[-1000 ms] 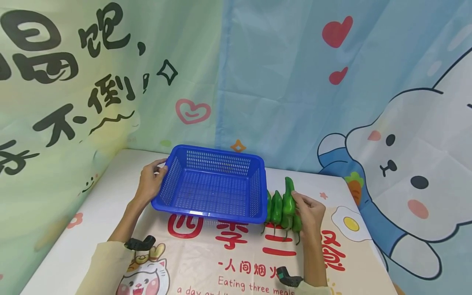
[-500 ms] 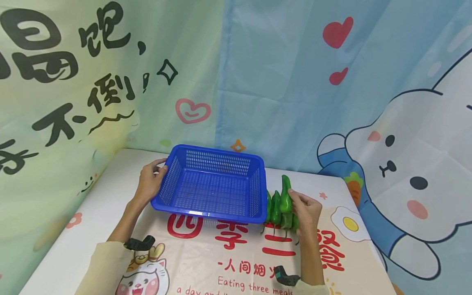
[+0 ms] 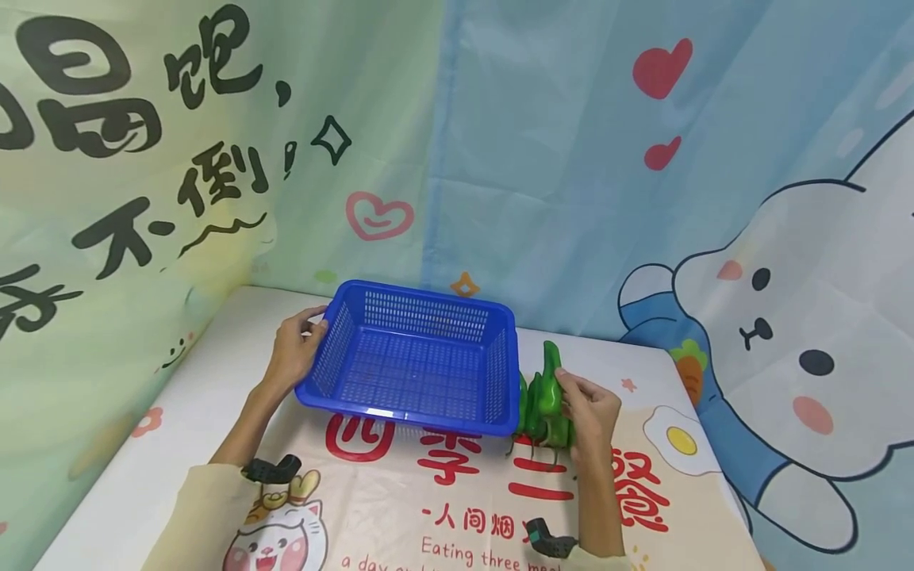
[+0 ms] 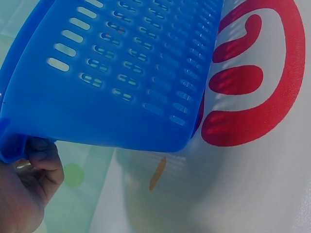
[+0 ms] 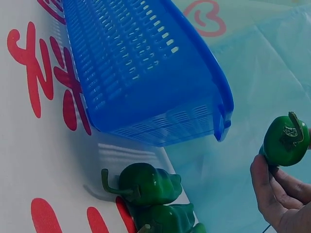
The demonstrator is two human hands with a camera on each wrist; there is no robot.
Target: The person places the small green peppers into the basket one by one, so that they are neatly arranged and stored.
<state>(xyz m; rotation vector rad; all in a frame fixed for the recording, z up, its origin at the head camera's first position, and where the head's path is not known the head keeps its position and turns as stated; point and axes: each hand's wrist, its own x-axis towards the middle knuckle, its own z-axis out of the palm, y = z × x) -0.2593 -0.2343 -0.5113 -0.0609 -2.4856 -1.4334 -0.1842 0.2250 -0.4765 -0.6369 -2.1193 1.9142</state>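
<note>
A blue plastic basket (image 3: 407, 418) with slotted walls stands on the table; its inside is bare. My left hand (image 3: 295, 347) grips the basket's left rim, thumb near the top edge. In the left wrist view that hand (image 4: 31, 194) holds the rim at the basket's end. A long green pepper (image 3: 550, 392) is pinched in my right hand (image 3: 594, 408), raised just right of the basket. In the right wrist view the held pepper (image 5: 283, 148) shows its stem end and is apart from the basket. Below it, several green peppers (image 5: 150, 184) lie side by side, partly hidden in the head view.
A printed mat (image 3: 385, 507) with red characters covers the front of the white table (image 3: 214, 357). Behind rises a cartoon cloth backdrop (image 3: 535, 159), close to the basket's far side. The loose peppers lie against the basket's right side.
My right hand has shifted slightly left toward the basket with the pepper. The left hand stays on the rim and the basket has not moved; the head view has tilted a little.
</note>
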